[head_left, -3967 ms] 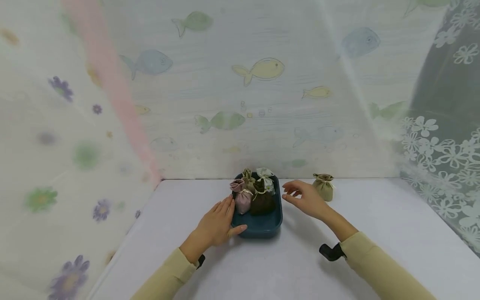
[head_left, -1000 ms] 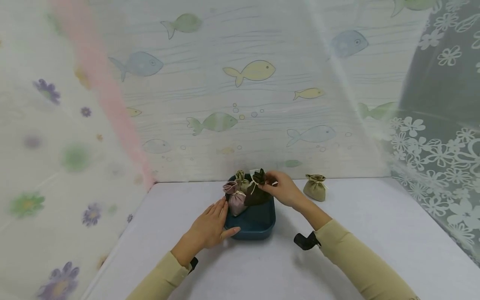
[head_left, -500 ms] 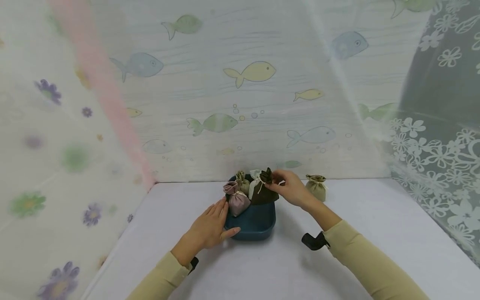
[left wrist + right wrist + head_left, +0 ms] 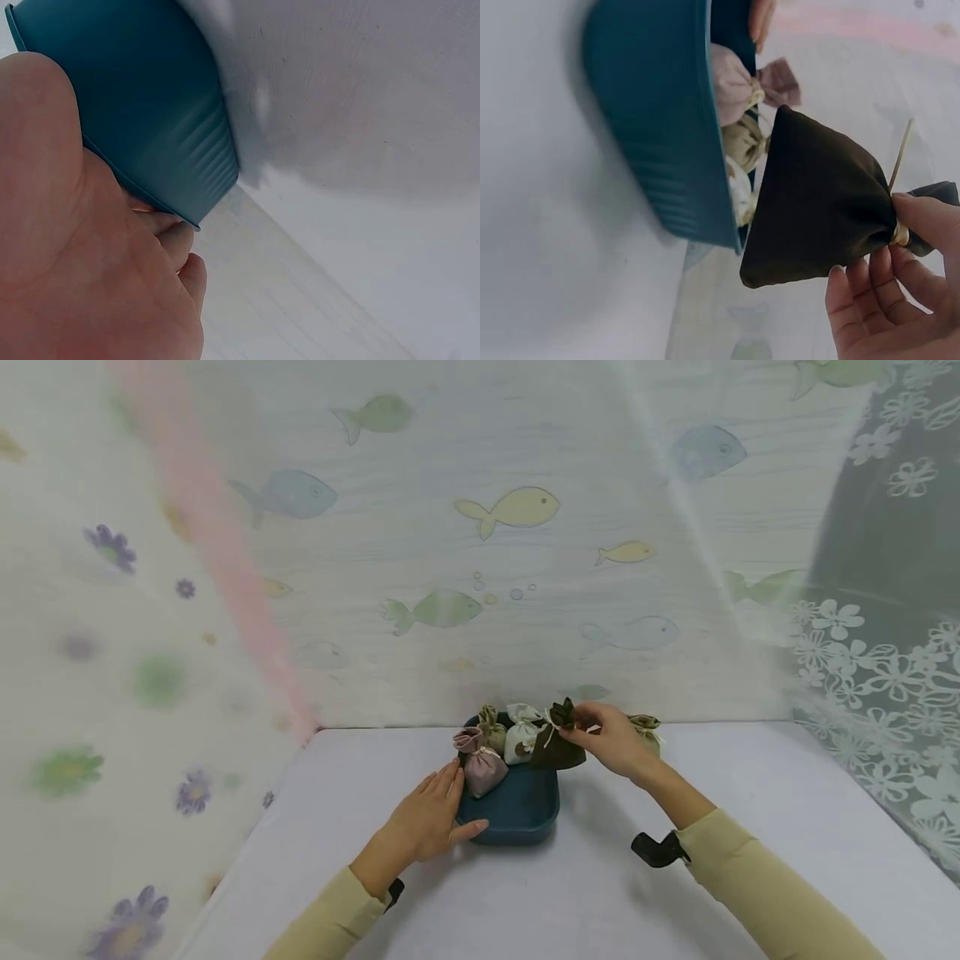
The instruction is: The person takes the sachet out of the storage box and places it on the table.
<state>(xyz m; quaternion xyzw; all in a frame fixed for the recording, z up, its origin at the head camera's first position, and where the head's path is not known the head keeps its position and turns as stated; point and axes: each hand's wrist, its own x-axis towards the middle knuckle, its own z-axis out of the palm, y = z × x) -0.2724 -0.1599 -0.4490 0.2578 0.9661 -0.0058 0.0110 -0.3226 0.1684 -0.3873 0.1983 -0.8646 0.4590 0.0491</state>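
A dark brown drawstring pouch hangs from my right hand, whose thumb and fingers pinch its tied neck. In the head view that pouch overlaps the right rim of the blue plastic basin; the right wrist view has it just outside the rim. Inside the basin sit a pink pouch, an olive pouch and a white pouch. My left hand lies along the basin's left side with fingers extended, its thumb over the near rim.
Behind my right hand, another olive pouch stands on the white table, partly hidden. A curtain with fish drawings rises at the table's back edge. Patterned curtains hang at left and right.
Four seconds ago the brown pouch lay in the basin and my right hand was beside it, holding nothing. Now the hand has lifted it rightward, uncovering the white pouch. My left hand stays put.
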